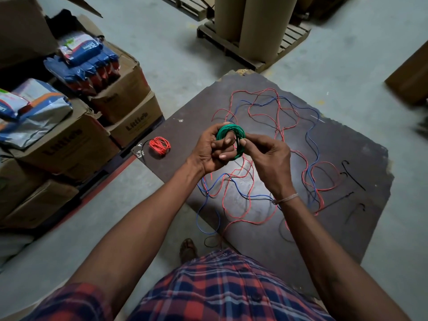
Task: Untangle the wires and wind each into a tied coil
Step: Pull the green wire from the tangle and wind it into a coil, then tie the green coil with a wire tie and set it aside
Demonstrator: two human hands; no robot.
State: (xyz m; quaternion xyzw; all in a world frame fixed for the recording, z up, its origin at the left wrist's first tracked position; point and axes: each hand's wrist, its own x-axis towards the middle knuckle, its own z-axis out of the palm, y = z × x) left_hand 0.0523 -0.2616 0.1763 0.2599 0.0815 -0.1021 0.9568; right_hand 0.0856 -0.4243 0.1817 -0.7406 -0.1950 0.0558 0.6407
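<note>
I hold a green wire coil (225, 131) above a dark board (361, 158). My left hand (212, 151) grips the coil's left side, with fingers curled through its middle. My right hand (268, 158) pinches the coil's right edge with thumb and fingertips. Whether a tie sits between those fingers I cannot tell. A wound red coil (159, 145) lies on the board's left corner. Loose red wire (261, 110), blue wire (311, 135) and black wire lie tangled across the board under and around my hands.
Several black ties (354, 179) lie on the board's right side. Stacked cardboard boxes (76, 144) with packets stand at the left. A pallet with cardboard rolls (252, 28) stands behind the board. Concrete floor surrounds the board.
</note>
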